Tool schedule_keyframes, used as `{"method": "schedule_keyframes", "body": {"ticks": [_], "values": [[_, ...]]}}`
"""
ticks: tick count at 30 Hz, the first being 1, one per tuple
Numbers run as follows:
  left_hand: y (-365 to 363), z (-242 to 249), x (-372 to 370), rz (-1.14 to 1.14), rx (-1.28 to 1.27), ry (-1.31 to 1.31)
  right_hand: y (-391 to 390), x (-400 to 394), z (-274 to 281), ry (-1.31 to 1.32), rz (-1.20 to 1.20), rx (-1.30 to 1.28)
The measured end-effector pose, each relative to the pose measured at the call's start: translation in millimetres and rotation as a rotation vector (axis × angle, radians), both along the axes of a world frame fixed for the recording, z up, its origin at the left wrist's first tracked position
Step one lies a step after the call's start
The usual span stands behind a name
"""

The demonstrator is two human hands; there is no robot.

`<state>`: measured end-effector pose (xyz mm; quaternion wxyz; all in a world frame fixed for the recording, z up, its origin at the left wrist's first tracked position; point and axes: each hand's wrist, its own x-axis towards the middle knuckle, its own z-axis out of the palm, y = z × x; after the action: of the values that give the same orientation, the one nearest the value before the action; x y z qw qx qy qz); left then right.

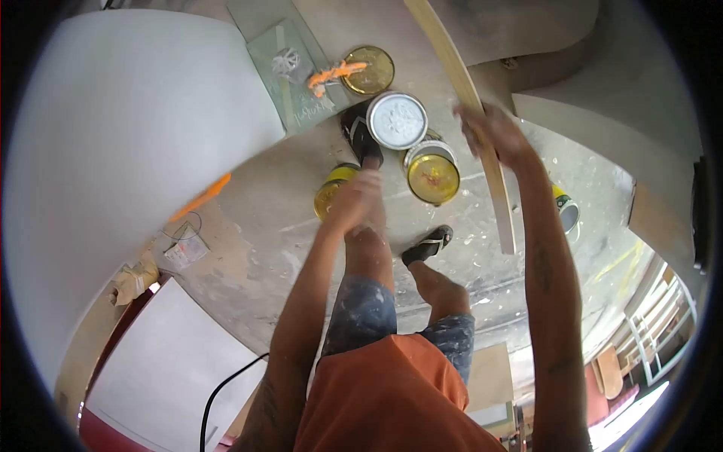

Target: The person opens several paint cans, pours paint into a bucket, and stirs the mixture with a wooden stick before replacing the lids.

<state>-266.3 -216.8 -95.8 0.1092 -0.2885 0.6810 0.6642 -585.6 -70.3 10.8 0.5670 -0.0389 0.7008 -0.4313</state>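
My right hand (503, 137) is closed around a long pale wooden strip (459, 71), its fingers showing on the strip's left side, slightly blurred. The strip slants from the top edge down to a free end beside my right forearm. Above my left leg, my left hand (358, 200) is smeared by motion. Whether its fingers hold anything cannot be made out. Close to it stands a yellow-banded can (329, 197). Between my hands are a bucket with a white top (398, 120) and a can with a yellow lid (434, 181).
A large white curved panel (143, 113) fills the left side. Glass sheets (263, 56) lie at the top, with an orange-smeared tool (335, 75) and a round golden lid (374, 60). Another can (568, 215) lies right of my forearm. A black cable (215, 395) hangs lower left.
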Motion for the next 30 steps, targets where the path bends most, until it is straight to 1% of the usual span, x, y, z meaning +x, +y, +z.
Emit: {"method": "schedule_keyframes", "body": {"ticks": [1,2,3,4,5,6,7,8,9,10,11,12,13,14,15,17,19,20,21,22,23,24,25,27,29,30], "values": [[-8.7,-10.3,35.3,-0.041,-0.308,-0.045,44.7,23.0,7.9,0.067,0.043,0.070],[-3.0,-27.1,77.1,0.244,-0.296,-0.310,92.9,48.9,13.0,0.131,0.074,0.150],[4.6,-54.6,116.6,0.258,-0.328,-0.469,142.5,75.2,12.1,0.135,0.085,0.197],[16.7,-79.3,150.3,0.273,-0.358,-0.631,191.9,107.7,10.6,0.218,0.112,0.279],[34.6,-94.7,176.6,0.272,-0.358,-0.625,254.6,145.6,-10.2,0.212,0.059,0.282],[48.8,-108.1,193.8,0.329,-0.284,-0.647,319.3,189.7,-32.7,0.175,-0.015,0.325],[58.6,-116.8,197.9,0.380,-0.211,-0.660,373.0,236.1,-37.4,0.172,-0.030,0.456],[64.7,-121.7,195.4,0.376,-0.217,-0.644,449.6,292.3,-56.7,0.146,-0.056,0.462],[69.1,-126.9,190.9,0.625,-0.016,-0.616,503.8,340.9,-51.2,0.010,0.006,0.664],[74.6,-131.4,189.7,0.866,0.193,-0.587,593.7,409.4,-62.1,0.094,0.029,0.417],[76.2,-132.4,184.2,0.861,0.188,-0.595,597.0,430.7,-19.3,-0.303,-0.209,0.646],[71.1,-131.0,165.6,1.022,0.187,-0.572,619.1,465.0,-4.6,-0.418,-0.227,0.805],[66.9,-136.3,150.5,1.179,0.182,-0.543,636.8,499.2,0.7,-0.500,-0.381,0.916],[60.1,-148.0,148.9,1.150,0.198,-0.583,644.8,523.2,0.6,-0.545,-0.313,1.062],[47.6,-160.9,149.9,1.117,0.217,-0.614,649.1,542.3,-1.8,-0.532,-0.210,1.081],[31.1,-186.7,162.1,1.167,0.286,-0.446,639.8,561.8,-6.7,-0.513,-0.182,0.902],[-7.1,-288.6,235.8,0.700,0.145,-0.070,629.4,578.8,-35.2,-0.486,-0.090,0.833],[14.6,-224.5,195.8,0.939,0.238,-0.273,592.5,551.4,-32.5,-0.453,-0.130,0.809],[42.7,-138.8,142.2,1.227,0.322,-0.445,572.0,537.8,-39.3,-0.340,-0.160,0.729],[16.9,-187.1,188.5,0.808,0.234,-0.378,556.2,526.7,-49.8,-0.375,-0.323,0.680],[-3.6,-225.2,226.3,0.453,0.096,-0.247,537.7,509.4,-59.7,-0.352,-0.359,0.656],[9.5,-189.0,196.6,0.698,0.250,-0.382,520.0,488.5,-69.0,-0.291,-0.376,0.587],[25.5,-151.3,166.1,0.870,0.320,-0.531,504.9,470.0,-77.7,-0.236,-0.395,0.527],[32.1,-135.3,147.1,0.912,0.295,-0.662,487.0,441.9,-98.3,0.100,-0.309,0.511],[30.8,-155.0,144.6,0.943,0.229,-0.683,468.4,406.6,-82.3,0.080,-0.373,0.592],[33.7,-160.1,142.9,0.885,0.112,-0.741,479.0,421.5,-86.9,0.043,-0.397,0.631]]}}
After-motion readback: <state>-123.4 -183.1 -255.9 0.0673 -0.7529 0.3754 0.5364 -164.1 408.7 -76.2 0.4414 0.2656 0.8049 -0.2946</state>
